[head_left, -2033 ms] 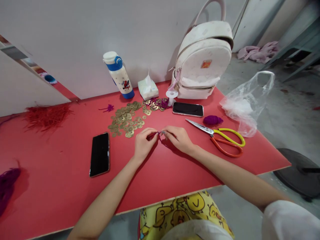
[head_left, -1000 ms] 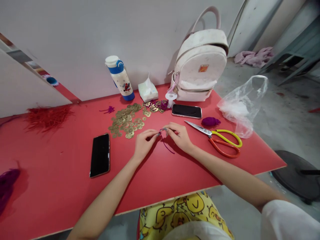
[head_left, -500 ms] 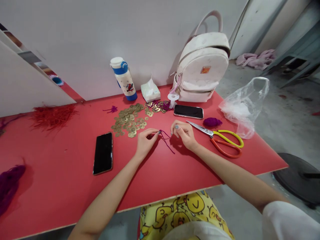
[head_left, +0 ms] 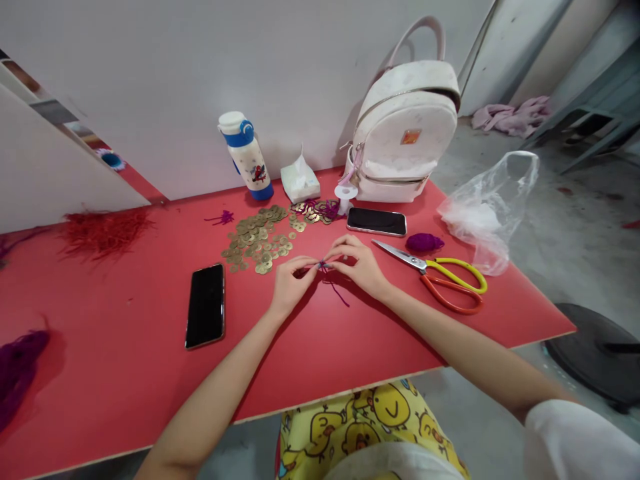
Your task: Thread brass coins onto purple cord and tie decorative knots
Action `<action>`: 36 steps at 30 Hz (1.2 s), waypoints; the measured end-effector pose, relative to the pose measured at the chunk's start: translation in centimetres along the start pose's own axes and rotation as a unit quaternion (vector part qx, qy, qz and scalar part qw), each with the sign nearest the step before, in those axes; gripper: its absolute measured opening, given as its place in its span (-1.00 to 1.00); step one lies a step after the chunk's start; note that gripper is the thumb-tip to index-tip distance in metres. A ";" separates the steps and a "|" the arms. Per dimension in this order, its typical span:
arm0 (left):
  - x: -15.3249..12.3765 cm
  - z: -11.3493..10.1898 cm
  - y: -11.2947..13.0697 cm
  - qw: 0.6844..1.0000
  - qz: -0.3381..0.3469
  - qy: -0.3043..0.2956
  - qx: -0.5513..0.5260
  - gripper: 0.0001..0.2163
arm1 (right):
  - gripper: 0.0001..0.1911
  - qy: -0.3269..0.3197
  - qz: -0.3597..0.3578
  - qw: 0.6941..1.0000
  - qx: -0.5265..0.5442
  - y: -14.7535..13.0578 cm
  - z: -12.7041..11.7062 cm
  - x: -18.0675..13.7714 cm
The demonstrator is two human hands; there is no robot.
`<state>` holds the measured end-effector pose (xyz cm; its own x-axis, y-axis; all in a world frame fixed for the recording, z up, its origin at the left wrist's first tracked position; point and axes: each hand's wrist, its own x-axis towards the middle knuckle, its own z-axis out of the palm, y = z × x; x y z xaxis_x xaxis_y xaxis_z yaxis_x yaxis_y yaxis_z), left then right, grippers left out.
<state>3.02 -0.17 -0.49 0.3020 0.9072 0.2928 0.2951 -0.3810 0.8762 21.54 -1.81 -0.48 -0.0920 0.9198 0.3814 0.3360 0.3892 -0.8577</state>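
My left hand (head_left: 290, 285) and my right hand (head_left: 357, 265) meet fingertip to fingertip over the red table (head_left: 125, 373). Both pinch a thin purple thread (head_left: 334, 288), whose loose end trails toward me on the tabletop. Just behind my left hand lies a heap of brass coins (head_left: 255, 237). More coins tangled with purple thread (head_left: 315, 210) lie farther back. Scissors with yellow and orange handles (head_left: 440, 277) rest to the right of my right hand.
A black phone (head_left: 206, 315) lies left of my hands, another phone (head_left: 377, 221) behind them. At the back stand a bottle (head_left: 246, 157), tissue pack (head_left: 299, 181), white spool (head_left: 345, 195) and white backpack (head_left: 406, 130). Purple yarn ball (head_left: 424, 242), plastic bag (head_left: 487, 210), red threads (head_left: 103, 231) too.
Half a second ago my right hand was apart from the left, with the thread stretched between. Now the right hand has come back to the left fingertips.
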 end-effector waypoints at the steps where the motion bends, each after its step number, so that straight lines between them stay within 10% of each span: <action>1: 0.0 0.0 0.0 1.000 0.002 -0.004 -0.002 -0.88 | -0.95 0.002 -0.002 1.000 0.000 0.0 0.0 0.0; 36: 0.2 -0.2 0.6 0.998 -0.045 -0.016 -0.047 -0.85 | -0.95 0.002 -0.032 0.999 -0.013 0.2 -0.4 0.0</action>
<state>3.10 -0.17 0.16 0.3069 0.9304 0.2003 0.2363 -0.2784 0.9310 21.96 -1.76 -0.49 -0.1101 0.8928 0.4367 0.3547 0.4458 -0.8219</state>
